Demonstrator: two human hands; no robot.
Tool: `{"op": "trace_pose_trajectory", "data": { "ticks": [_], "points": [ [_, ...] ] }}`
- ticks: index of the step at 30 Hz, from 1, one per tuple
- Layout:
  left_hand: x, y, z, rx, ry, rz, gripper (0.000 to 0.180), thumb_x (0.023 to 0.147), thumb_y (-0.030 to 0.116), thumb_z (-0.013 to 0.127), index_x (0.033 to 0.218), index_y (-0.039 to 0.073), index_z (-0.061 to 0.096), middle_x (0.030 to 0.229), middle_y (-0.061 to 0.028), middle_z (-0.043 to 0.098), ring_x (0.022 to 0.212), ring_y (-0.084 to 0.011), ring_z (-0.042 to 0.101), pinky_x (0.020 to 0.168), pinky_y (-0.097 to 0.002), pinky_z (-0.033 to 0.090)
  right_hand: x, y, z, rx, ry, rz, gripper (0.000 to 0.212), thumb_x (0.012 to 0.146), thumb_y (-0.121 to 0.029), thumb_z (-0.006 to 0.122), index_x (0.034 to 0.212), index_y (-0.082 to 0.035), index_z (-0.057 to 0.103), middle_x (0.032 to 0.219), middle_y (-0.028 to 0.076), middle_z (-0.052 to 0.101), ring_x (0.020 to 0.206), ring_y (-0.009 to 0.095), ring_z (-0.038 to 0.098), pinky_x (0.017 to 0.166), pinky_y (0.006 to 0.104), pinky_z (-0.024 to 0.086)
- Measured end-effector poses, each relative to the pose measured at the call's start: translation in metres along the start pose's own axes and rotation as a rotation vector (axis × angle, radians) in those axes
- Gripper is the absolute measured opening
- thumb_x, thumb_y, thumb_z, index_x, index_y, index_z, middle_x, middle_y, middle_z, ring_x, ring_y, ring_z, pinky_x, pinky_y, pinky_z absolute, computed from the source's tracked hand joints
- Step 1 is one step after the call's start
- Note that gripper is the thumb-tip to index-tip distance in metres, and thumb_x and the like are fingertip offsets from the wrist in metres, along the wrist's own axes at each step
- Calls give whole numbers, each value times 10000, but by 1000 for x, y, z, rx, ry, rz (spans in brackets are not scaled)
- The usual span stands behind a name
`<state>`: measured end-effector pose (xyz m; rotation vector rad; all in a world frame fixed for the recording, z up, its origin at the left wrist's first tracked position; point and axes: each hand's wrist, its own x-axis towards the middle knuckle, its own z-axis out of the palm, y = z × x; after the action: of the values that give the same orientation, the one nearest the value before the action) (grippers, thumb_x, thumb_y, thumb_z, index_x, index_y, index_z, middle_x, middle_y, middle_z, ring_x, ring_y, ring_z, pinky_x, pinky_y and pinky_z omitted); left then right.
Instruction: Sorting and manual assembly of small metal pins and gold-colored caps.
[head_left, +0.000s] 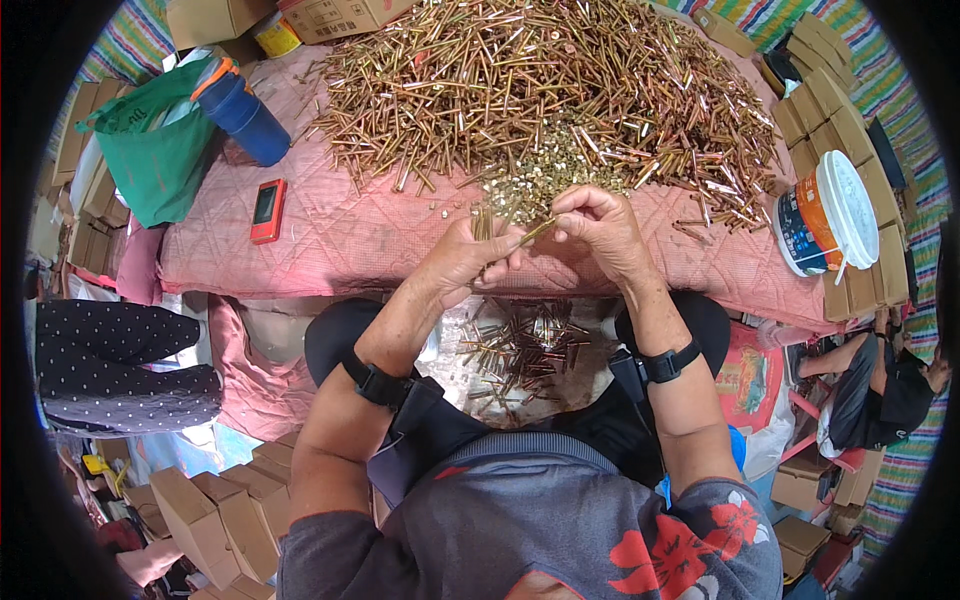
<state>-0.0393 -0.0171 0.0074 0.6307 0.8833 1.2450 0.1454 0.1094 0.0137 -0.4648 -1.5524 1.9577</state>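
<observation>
My left hand (pixel 468 258) is closed around several thin brass-coloured metal bolts; a few stand upright between its fingers. One bolt (pixel 538 232) slants from this hand toward my right hand (pixel 603 232), whose thumb and fingertips pinch at its far end. Whether a small nut sits in that pinch is too small to tell. Just beyond both hands lies a heap of small nut-like metal pieces (pixel 540 178), pale and brassy. Behind it spreads a big pile of similar long bolts (pixel 520 85) on the pink quilted cover (pixel 350 235).
On the left stand a blue tumbler (pixel 245 115), a green bag (pixel 160 150) and a red handheld device (pixel 268 212). A white-lidded bucket (pixel 828 215) stands at the right edge. More bolts (pixel 525 350) lie below, between my knees. Cardboard boxes (pixel 215 515) and other people flank the table.
</observation>
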Motion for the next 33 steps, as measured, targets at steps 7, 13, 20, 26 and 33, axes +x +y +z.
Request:
{"op": "trace_pose_trajectory", "data": {
  "ticks": [7,13,20,26,33],
  "points": [
    [5,-6,-3,-145,-36,-44,189,904,138,618,995,-12,550,669,-57,569,415,-44,428,331,-169,277,1,-4,4,-52,3,-44,114,822,14,660,930,40,634,895,52,608,729,87,586,682,207,500],
    [0,-2,-1,39,36,4,173,904,136,617,986,-4,555,681,-64,582,411,-45,420,342,-167,283,-1,-7,3,-59,-30,-4,122,833,-14,663,944,27,639,851,37,615,708,78,578,659,203,489],
    [0,-4,1,26,21,21,159,900,150,620,970,13,578,707,-47,593,453,-36,446,355,-166,297,0,1,-7,25,-38,165,150,831,-60,684,956,12,645,788,24,632,643,68,557,607,192,460],
    [0,-5,0,-49,33,-5,158,906,118,606,998,-3,561,678,-61,582,403,-47,404,345,-174,284,1,-3,0,-107,-12,69,126,828,-60,686,938,-9,653,767,8,621,631,58,543,574,189,444],
    [1,-8,1,77,70,76,149,912,138,608,975,7,574,664,-54,578,420,-55,427,366,-174,309,2,1,-2,-66,-42,63,119,820,-76,700,911,-19,648,753,-16,601,621,44,516,565,179,425]
  ]
}}
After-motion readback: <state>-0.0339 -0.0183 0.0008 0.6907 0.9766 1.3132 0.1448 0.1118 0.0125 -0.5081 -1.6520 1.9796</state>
